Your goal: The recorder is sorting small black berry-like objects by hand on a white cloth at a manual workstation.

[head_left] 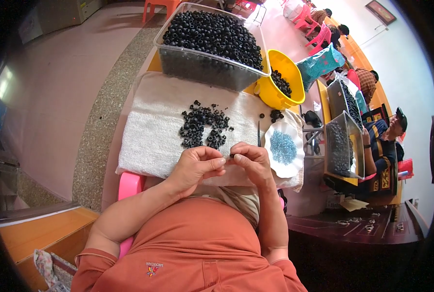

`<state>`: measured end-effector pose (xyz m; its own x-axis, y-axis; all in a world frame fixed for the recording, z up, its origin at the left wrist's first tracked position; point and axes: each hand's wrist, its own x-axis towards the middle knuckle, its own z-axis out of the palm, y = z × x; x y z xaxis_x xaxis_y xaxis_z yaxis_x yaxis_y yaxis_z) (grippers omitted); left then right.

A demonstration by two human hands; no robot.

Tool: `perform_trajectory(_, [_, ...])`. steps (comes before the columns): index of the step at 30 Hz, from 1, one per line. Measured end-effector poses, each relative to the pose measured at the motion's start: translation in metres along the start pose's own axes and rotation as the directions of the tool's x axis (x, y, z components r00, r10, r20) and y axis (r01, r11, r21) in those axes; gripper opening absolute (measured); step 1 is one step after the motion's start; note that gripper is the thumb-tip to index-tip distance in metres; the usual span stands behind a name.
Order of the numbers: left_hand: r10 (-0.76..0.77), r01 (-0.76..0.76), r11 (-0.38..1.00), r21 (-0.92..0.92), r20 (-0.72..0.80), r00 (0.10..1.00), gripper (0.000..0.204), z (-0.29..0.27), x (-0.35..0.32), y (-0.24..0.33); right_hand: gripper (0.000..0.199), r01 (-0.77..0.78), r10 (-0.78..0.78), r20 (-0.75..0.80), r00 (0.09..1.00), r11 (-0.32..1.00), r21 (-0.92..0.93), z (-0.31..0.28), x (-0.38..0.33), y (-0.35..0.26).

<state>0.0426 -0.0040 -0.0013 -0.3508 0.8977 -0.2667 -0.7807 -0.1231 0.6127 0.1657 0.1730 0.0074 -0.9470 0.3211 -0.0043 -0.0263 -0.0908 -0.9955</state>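
Black, glossy and tiny, a small black piece [232, 155] sits at your right fingertips, just in front of your belly at the near side of a white towel [146, 129]. Your right hand [253, 163] grips it, thumb and forefinger pinched nearly shut around it. Your left hand [195, 168] comes up just beside it at nine o'clock, its fingers [220, 162] closed tip to tip; whether they hold something fine is too small to tell.

As for progress, this one piece seems to be in mid-handling, and plenty remains loose. At eleven o'clock from your hands lies a scattered pile of black pieces [193, 127]. Between one and two o'clock are a small cluster of similar pieces [277, 116] and, nearer you, a slim dark tool [259, 134]. Close to three o'clock, a white wavy-rimmed dish [295, 168] holds many pale blue beads [283, 147], so that supply looks far from used up.

Farther out at twelve o'clock, a large clear tub [212, 73] is heaped with black pieces on the yellow-brown tabletop [154, 62]. At one o'clock a yellow bucket [270, 95] is partly filled with more. Which container holds finished pieces, if either does, you cannot tell from here.

Well away toward three o'clock, a co-worker [385, 141] sits beside another clear tub [337, 148] with dark contents.
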Motion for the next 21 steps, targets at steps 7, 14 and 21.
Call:
perform_trajectory(7, [0.014, -0.014, 0.997, 0.073, 0.002, 1.0, 0.014, 0.001, -0.001, -0.001, 0.012, 0.012, -0.019, 0.097, 0.995, 0.997, 0.07, 0.005, -0.003, -0.006])
perform_trajectory(14, [0.026, -0.034, 0.986, 0.161, 0.051, 0.998, 0.012, 0.0, 0.0, -0.001, 0.009, -0.057, 0.057, 0.085, 0.995, 0.998, -0.004, 0.004, -0.004, -0.009])
perform_trajectory(21, [0.044, -0.057, 0.98, 0.192, 0.068, 0.997, 0.011, -0.001, 0.0, -0.003, 0.009, -0.071, 0.081, 0.101, 0.992, 0.993, -0.094, 0.005, -0.005, -0.013])
